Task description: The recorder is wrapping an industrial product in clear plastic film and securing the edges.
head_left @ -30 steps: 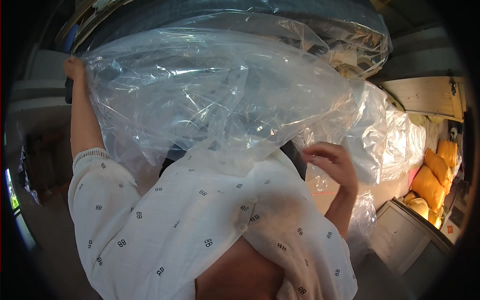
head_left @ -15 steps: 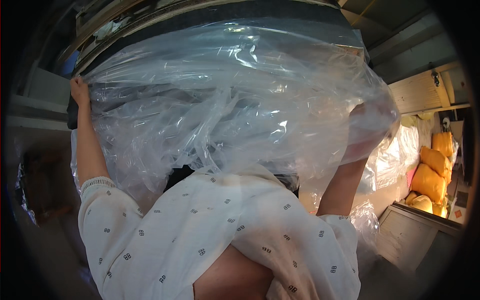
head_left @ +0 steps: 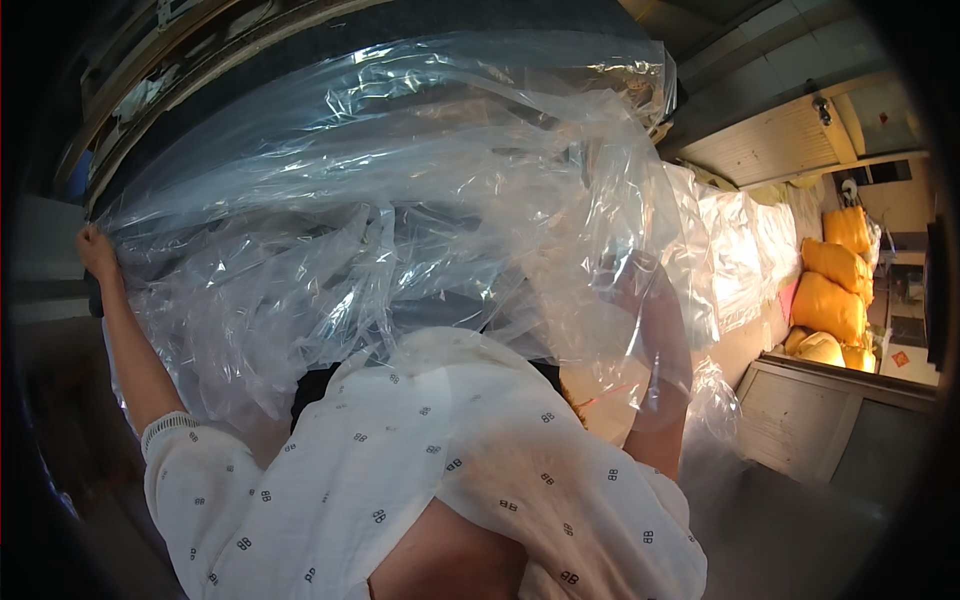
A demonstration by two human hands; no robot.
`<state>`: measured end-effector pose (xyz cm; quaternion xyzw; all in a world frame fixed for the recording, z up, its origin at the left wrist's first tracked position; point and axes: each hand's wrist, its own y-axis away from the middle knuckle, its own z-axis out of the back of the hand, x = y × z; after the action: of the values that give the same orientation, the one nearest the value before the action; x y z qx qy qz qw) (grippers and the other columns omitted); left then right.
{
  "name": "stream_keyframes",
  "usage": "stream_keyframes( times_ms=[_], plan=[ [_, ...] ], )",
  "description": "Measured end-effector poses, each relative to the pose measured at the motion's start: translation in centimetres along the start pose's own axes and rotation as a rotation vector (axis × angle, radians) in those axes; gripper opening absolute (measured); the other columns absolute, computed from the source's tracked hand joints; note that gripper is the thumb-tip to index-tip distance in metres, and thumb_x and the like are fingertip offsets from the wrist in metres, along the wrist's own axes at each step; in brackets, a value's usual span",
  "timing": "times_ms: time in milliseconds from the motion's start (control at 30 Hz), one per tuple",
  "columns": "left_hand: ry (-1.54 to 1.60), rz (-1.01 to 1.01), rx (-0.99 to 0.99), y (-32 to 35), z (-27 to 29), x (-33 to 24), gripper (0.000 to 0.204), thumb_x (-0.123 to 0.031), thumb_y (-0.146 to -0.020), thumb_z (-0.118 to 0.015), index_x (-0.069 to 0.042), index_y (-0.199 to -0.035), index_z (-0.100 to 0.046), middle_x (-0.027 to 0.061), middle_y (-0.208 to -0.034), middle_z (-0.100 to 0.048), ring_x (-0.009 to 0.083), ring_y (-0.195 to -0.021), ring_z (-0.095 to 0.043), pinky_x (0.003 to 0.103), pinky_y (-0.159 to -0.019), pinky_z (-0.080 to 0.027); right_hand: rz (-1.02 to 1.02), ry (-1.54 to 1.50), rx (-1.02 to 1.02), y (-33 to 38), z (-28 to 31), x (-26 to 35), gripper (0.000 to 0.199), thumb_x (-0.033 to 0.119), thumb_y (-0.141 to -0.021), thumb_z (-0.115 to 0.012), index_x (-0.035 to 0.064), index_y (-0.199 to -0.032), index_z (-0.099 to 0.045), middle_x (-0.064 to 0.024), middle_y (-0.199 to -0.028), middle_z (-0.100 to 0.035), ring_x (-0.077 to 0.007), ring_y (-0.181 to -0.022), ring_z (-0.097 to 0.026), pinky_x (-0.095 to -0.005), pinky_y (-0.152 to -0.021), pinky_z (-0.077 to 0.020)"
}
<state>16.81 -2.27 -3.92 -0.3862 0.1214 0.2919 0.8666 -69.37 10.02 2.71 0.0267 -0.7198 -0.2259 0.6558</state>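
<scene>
A large clear plastic sheet [head_left: 320, 270] spreads in crumpled folds between my arms, in front of my body. Its far part lies over a dark surface [head_left: 310, 50]. At the far left, my left hand [head_left: 98, 252] is closed on the sheet's edge, and the film runs taut from it. My right hand [head_left: 635, 285] is beneath the film on the right, nearer to me. Folds and glare over it blur its fingers, so their grip cannot be made out.
Wooden rails [head_left: 150, 95] run along the far left edge of the dark surface. More shiny plastic film [head_left: 745, 245] lies to the right. Beyond it are stacked orange-yellow bundles [head_left: 835, 290], and a white panelled cabinet [head_left: 800, 425] stands at the lower right.
My right hand has come lower and closer to my body, beneath the sheet. The sheet's right part has dropped and bunched up. My left hand still grips the edge; the whole view has shifted.
</scene>
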Motion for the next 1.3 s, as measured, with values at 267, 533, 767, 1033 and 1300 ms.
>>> stream_keyframes(
  times_ms=[267, 533, 767, 1033, 1300],
  plan=[
    [-0.035, -0.04, 0.042, -0.4, -0.3, 1.2, 0.032, -0.025, -0.089, -0.045, 0.001, -0.104, -0.054, 0.0179, -0.105, -0.056, 0.0329, -0.098, -0.053, 0.036, -0.086, -0.039, 0.538, 0.264, -0.321, -4.6, 4.4, 10.8, 0.014, 0.021, -0.09, -0.048, 0.0079, -0.093, -0.051, 0.0001, -0.079, -0.049, -0.0084, -0.074, -0.047, -0.0265, -0.071, -0.0416],
    [0.034, -0.038, -0.025, 0.8, -0.1, 0.2, 0.034, -0.026, -0.089, -0.046, 0.002, -0.104, -0.054, 0.0182, -0.103, -0.057, 0.0305, -0.095, -0.054, 0.036, -0.084, -0.04, 1.059, 1.326, 0.14, -12.9, -8.3, 10.6, 0.026, 0.02, -0.073, -0.067, 0.004, -0.088, -0.054, -0.0105, -0.083, -0.052, -0.0278, -0.081, -0.054, -0.0369, -0.069, -0.0434],
    [0.059, 0.041, -0.021, 1.5, 2.9, -0.4, 0.038, -0.029, -0.089, -0.047, 0.004, -0.106, -0.054, 0.0173, -0.103, -0.056, 0.0286, -0.095, -0.053, 0.035, -0.085, -0.039, 0.839, 0.711, 0.324, -16.8, -8.0, 11.3, 0.01, 0.014, -0.086, -0.05, 0.0052, -0.091, -0.05, -0.0009, -0.076, -0.052, -0.0129, -0.069, -0.051, -0.0289, -0.063, -0.0433],
    [0.352, 0.182, 0.006, 0.4, 1.4, 2.4, 0.033, -0.024, -0.09, -0.05, 0.002, -0.111, -0.051, 0.0127, -0.105, -0.055, 0.0215, -0.096, -0.052, 0.03, -0.084, -0.04, 0.651, 1.086, 0.23, -21.5, -8.2, 13.0, 0.02, 0.025, -0.081, -0.059, 0.0063, -0.078, -0.059, -0.0006, -0.062, -0.054, -0.0117, -0.056, -0.051, -0.0284, -0.053, -0.0415],
    [0.96, 0.468, 0.17, -1.6, 12.0, 6.4, 0.033, -0.026, -0.089, -0.055, -0.006, -0.115, -0.051, 0.0079, -0.108, -0.056, 0.0177, -0.101, -0.053, 0.031, -0.087, -0.041, 0.712, 1.005, 0.062, -24.8, -12.4, 9.4, 0.024, 0.031, -0.076, -0.064, 0.0081, -0.079, -0.062, -0.0036, -0.065, -0.061, -0.017, -0.061, -0.057, -0.0299, -0.057, -0.0429]
  ],
)
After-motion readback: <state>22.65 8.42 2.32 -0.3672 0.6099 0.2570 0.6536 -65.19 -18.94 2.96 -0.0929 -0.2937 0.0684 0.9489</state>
